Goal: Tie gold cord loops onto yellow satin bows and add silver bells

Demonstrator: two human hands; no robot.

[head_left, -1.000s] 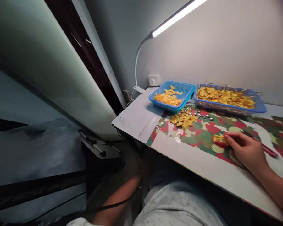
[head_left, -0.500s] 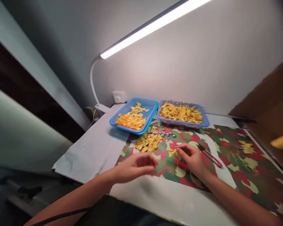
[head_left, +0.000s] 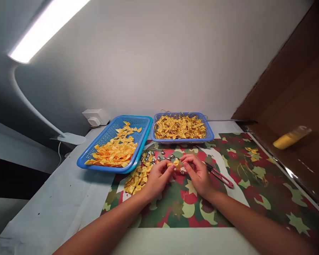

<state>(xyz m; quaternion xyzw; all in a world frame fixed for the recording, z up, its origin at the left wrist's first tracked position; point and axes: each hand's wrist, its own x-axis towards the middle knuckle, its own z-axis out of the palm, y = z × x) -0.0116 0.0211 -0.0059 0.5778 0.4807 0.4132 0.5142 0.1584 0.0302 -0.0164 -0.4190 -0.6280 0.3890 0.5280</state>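
Between my two hands is a small yellow ribbon bow (head_left: pixel 177 163), held just above the patterned sheet. My left hand (head_left: pixel 158 180) pinches its left side between thumb and fingers. The fingertips of my right hand (head_left: pixel 199 177) close at its right edge, partly hiding what they grip. A silver bell (head_left: pixel 182 172) shows just below the right fingertips; whether it is attached to the bow I cannot tell. More yellow bows (head_left: pixel 136 180) lie in a heap beside my left hand. Several loose silver bells (head_left: pixel 163 158) are scattered behind my hands.
A blue basket (head_left: pixel 81 163) of yellow bows stands at left, another blue basket (head_left: pixel 184 141) of bows with gold cords at the back. Pink-handled snips (head_left: pixel 223 180) lie right of my hand on the camouflage sheet (head_left: pixel 175 210). A lamp (head_left: pixel 71 138) is clipped at left.
My left hand has moved from hanging open over the table to gripping the bow, which the right hand held before. The head view has swung left and closer.
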